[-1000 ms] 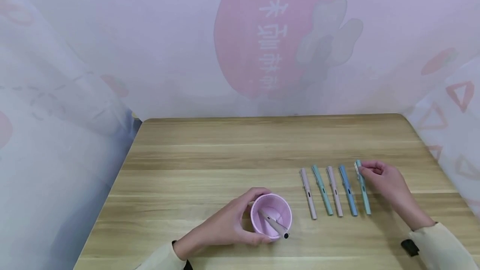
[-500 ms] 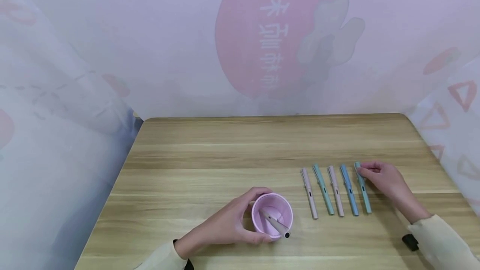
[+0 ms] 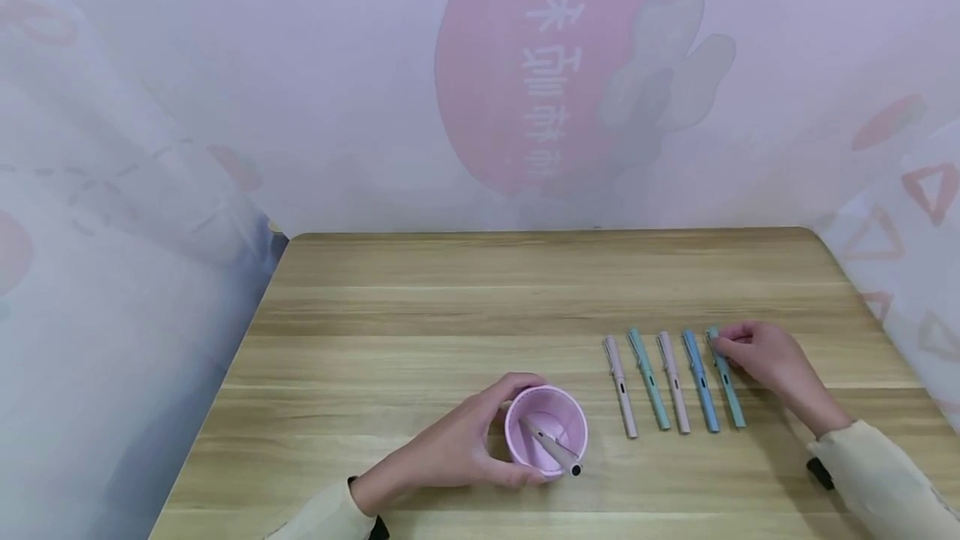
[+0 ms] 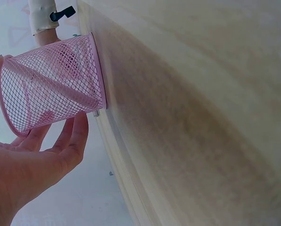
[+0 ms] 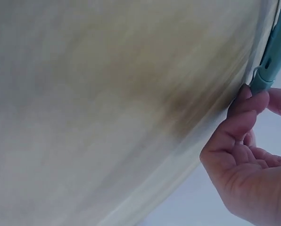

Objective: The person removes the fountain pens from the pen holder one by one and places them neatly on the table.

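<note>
A pink mesh cup (image 3: 546,427) stands on the wooden table (image 3: 450,307) near the front, and my left hand (image 3: 480,440) grips it round its side. A beige pen with a black end (image 3: 553,448) leans inside it. The left wrist view shows the cup (image 4: 51,84) with my left hand's fingers (image 4: 70,141) curled round it. To the right lie several pens in a row: pink (image 3: 620,386), green (image 3: 648,379), pink (image 3: 673,382), blue (image 3: 700,380) and teal (image 3: 727,382). My right hand (image 3: 750,352) pinches the teal pen's far end; the right wrist view shows its fingertips (image 5: 246,101) at the pen's cap (image 5: 272,56).
A pale curtain with a large pink print (image 3: 555,65) hangs behind and beside the table. The table's left edge (image 3: 225,373) drops off to the floor. Bare wood lies across the back (image 3: 540,273) and the left half.
The right hand has stayed on the teal pen's far end and nudged that end slightly left, toward the blue pen. The left hand and cup have not moved.
</note>
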